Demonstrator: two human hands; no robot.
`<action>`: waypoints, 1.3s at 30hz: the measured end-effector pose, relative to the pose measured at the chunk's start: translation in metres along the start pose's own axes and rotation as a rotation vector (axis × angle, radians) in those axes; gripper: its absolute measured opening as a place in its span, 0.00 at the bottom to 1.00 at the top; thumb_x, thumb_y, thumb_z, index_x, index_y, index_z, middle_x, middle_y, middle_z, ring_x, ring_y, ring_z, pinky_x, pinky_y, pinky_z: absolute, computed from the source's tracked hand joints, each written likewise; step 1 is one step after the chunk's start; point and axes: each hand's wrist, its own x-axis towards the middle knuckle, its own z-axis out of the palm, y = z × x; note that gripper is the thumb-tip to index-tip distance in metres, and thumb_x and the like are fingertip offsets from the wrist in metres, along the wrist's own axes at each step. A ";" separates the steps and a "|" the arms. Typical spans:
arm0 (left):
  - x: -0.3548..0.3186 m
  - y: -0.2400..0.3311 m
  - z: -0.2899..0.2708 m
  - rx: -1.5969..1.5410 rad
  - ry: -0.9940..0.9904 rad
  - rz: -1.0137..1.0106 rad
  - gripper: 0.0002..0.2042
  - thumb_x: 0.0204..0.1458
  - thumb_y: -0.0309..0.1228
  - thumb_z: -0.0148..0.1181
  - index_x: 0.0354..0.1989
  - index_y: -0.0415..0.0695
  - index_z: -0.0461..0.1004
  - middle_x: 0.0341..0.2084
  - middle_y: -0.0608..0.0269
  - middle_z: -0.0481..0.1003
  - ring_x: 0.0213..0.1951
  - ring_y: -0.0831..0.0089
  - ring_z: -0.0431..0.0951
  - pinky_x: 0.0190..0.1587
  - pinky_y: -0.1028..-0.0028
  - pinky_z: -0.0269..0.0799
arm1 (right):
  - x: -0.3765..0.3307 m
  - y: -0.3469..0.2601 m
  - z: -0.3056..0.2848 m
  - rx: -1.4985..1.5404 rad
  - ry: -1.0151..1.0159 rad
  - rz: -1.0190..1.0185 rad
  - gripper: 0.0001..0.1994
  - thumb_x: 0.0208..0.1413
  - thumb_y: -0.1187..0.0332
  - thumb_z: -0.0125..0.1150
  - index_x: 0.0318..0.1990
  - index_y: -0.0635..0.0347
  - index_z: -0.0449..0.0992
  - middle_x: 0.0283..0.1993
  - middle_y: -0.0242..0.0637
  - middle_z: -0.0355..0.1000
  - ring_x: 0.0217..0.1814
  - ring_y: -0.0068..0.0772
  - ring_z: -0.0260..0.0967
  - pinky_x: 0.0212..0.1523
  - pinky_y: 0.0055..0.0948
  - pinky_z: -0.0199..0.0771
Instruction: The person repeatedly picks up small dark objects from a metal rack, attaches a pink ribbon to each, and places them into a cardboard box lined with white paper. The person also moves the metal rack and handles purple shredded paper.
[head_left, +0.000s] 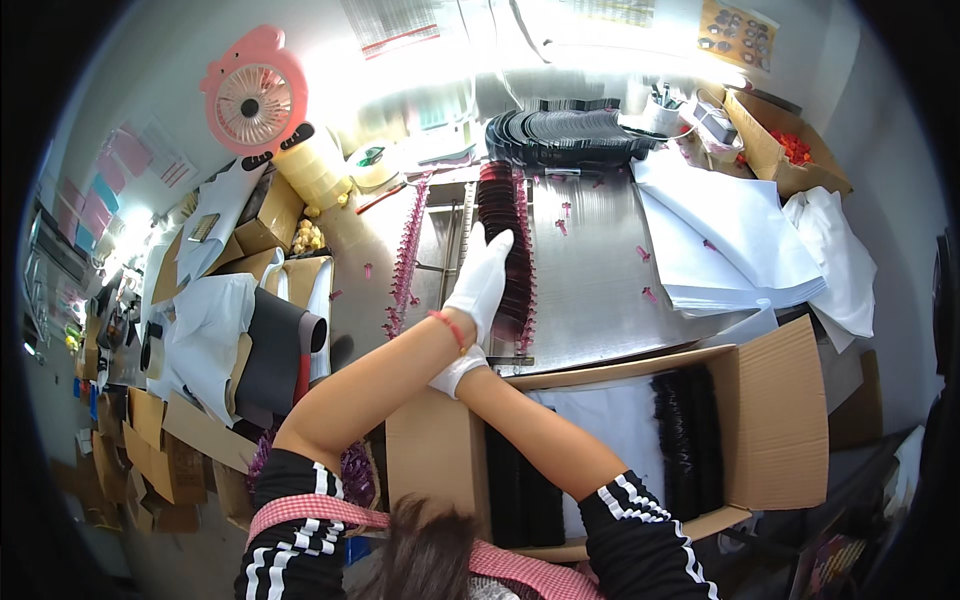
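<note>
My left hand (482,280), in a white glove with a pink band at the wrist, reaches forward over a metal rack (450,235). Its fingers are stretched out, with two tips apart, beside a long row of thin, curved dark pieces (517,270). Pink clips (404,265) line the rack's left side, and more pink clips (528,290) run along the right of the row. My right hand (460,371), also gloved in white, lies below my left wrist, where the forearms cross; its fingers are hidden.
Beyond the rack lies a bundle of curved black pieces (560,135). White sheets (725,235) cover the table's right side, and loose pink clips (562,222) are scattered nearby. An open carton (775,430) with black bundles stands in front. At the back left is a pink fan (255,95).
</note>
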 end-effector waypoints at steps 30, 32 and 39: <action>0.159 -0.022 0.038 0.481 0.558 0.355 0.47 0.45 0.37 0.67 0.68 0.29 0.46 0.65 0.32 0.54 0.68 0.44 0.53 0.70 0.60 0.49 | -0.078 0.028 -0.059 1.259 0.474 0.586 0.07 0.54 0.70 0.54 0.33 0.54 0.81 0.31 0.36 0.79 0.33 0.37 0.78 0.38 0.35 0.74; 0.175 -0.022 0.038 0.476 0.593 0.473 0.45 0.41 0.35 0.68 0.66 0.28 0.51 0.61 0.31 0.58 0.65 0.43 0.58 0.68 0.61 0.53 | -0.077 0.025 -0.056 1.254 0.468 0.580 0.06 0.52 0.69 0.56 0.30 0.53 0.80 0.29 0.35 0.78 0.33 0.36 0.78 0.37 0.35 0.75; 0.224 -0.014 0.030 0.603 0.454 0.380 0.37 0.38 0.32 0.64 0.61 0.32 0.63 0.59 0.37 0.65 0.62 0.47 0.65 0.64 0.64 0.61 | -0.090 0.034 -0.058 1.183 0.360 0.457 0.06 0.50 0.70 0.55 0.27 0.52 0.80 0.27 0.32 0.78 0.32 0.32 0.78 0.36 0.31 0.72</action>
